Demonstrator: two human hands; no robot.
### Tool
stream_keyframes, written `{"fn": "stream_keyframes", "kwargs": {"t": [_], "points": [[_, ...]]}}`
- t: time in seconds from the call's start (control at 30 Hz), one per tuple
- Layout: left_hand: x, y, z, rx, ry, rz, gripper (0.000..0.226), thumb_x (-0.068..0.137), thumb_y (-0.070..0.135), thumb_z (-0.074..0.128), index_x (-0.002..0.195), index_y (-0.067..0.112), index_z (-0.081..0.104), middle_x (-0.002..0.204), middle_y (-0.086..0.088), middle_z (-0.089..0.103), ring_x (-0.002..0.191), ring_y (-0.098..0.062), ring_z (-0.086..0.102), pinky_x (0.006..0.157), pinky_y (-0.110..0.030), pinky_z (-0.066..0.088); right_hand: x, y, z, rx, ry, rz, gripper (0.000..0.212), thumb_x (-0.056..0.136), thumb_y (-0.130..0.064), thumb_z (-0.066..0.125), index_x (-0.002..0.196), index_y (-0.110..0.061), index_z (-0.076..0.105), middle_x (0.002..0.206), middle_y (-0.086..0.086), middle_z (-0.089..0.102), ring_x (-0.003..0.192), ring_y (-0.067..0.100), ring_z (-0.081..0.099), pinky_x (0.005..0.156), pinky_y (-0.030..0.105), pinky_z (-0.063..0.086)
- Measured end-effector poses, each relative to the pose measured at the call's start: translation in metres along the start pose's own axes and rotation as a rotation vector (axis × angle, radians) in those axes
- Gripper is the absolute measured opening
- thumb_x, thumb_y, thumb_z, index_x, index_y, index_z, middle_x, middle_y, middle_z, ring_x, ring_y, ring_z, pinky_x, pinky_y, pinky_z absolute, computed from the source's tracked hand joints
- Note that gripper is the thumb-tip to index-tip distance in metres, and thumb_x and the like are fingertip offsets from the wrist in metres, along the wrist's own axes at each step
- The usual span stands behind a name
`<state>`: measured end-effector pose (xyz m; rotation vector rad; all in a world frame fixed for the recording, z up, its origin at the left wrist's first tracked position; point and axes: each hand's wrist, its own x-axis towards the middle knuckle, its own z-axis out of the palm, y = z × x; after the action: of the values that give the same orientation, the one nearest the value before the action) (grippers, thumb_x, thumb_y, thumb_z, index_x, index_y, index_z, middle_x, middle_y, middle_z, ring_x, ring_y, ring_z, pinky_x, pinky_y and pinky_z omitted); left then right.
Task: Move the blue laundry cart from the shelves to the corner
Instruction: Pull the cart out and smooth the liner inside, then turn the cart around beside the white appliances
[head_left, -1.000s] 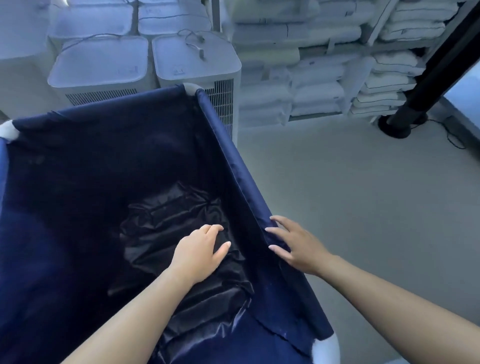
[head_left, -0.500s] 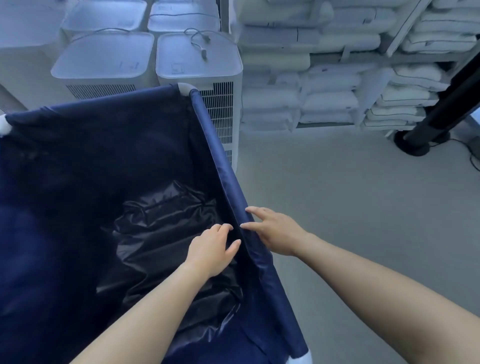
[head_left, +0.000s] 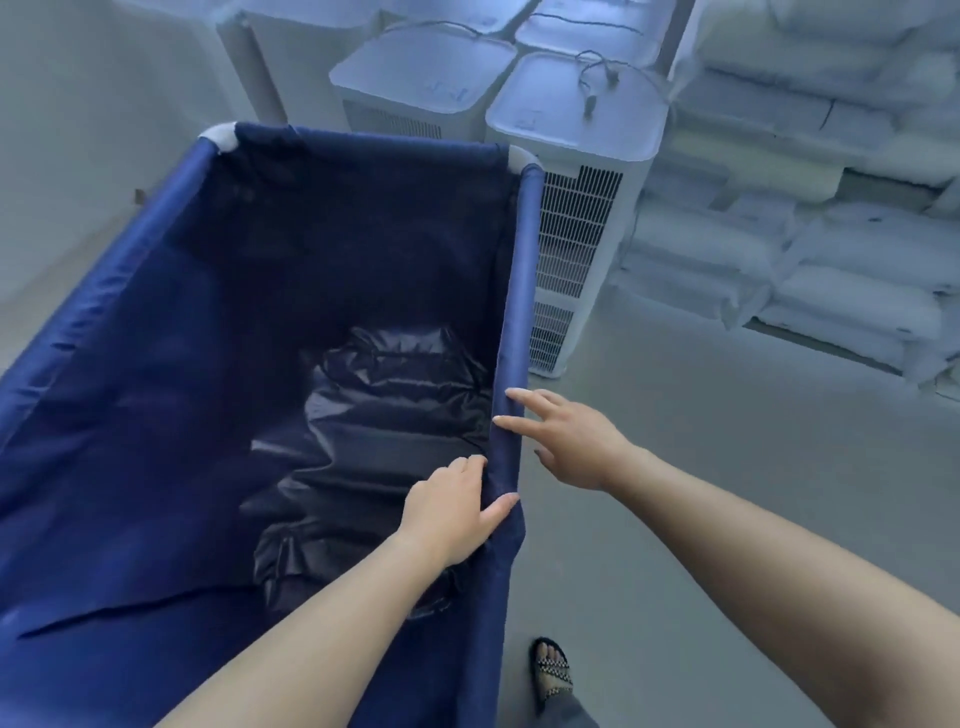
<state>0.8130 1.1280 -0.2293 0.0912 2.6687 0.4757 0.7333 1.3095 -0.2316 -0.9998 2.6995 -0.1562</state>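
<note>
The blue laundry cart (head_left: 156, 291) fills the left and middle of the head view, a deep fabric bin on a white tube frame with a dark crumpled liner at its bottom. My left hand (head_left: 452, 506) grips the cart's right rim from inside, thumb over the fabric-wrapped bar. My right hand (head_left: 569, 441) rests on the same rim from outside, a little farther along, fingers spread and touching the bar without wrapping it.
White air-purifier units (head_left: 571, 156) stand right behind the cart's far right corner. Shelves stacked with white pillows (head_left: 831, 249) run along the right. A grey wall (head_left: 104, 104) and a white post (head_left: 249, 57) lie at the left. My sandalled foot (head_left: 553, 670) is on the grey floor.
The cart has swung so its far end now points toward the wall at the left. My left hand moved from above the liner onto the right rim. My right hand stayed on the rim.
</note>
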Motion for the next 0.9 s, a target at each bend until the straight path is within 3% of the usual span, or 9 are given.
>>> {"fn": "stream_keyframes", "kwargs": {"t": [0.23,0.5,0.77,0.9], "points": [[-0.019,0.043,0.013,-0.225,0.049,-0.225,0.031,0.092,0.034,0.052,0.115,0.015,0.043,0.112,-0.005,0.055,0.093,-0.027,0.06,0.081,-0.043,0.052,-0.008,0.011,-0.002,-0.007,-0.031,-0.112,0.064,0.09,-0.013,0.05,0.147,-0.028,0.024,0.158,0.0,0.011,0.142,0.021,0.017,0.096,0.038,0.046],[-0.028,0.041,0.014,-0.191,0.046,-0.277,0.026,0.093,0.026,0.051,0.112,0.013,0.041,0.107,-0.008,0.055,0.087,-0.027,0.059,0.07,-0.036,0.048,0.002,0.008,0.002,0.029,-0.003,-0.194,0.058,0.089,-0.026,0.058,0.142,-0.028,0.034,0.154,0.003,0.021,0.139,0.02,0.024,0.095,0.037,0.044],[-0.055,0.008,0.018,-0.127,0.045,-0.297,0.025,0.09,0.029,0.05,0.108,0.017,0.038,0.099,-0.002,0.053,0.079,-0.027,0.058,0.066,-0.039,0.048,0.028,-0.013,0.009,-0.104,-0.024,-0.321,0.064,0.086,-0.042,0.059,0.143,-0.032,0.03,0.154,0.0,0.023,0.143,0.022,0.015,0.114,0.041,0.018],[-0.07,-0.016,0.018,-0.089,0.031,-0.299,0.031,0.088,0.031,0.048,0.114,0.019,0.036,0.096,0.001,0.051,0.072,-0.025,0.055,0.065,-0.039,0.049,0.043,-0.033,0.015,-0.169,-0.079,-0.36,0.067,0.087,-0.048,0.055,0.144,-0.029,0.026,0.152,0.001,0.025,0.143,0.024,0.011,0.117,0.046,0.009]]}}
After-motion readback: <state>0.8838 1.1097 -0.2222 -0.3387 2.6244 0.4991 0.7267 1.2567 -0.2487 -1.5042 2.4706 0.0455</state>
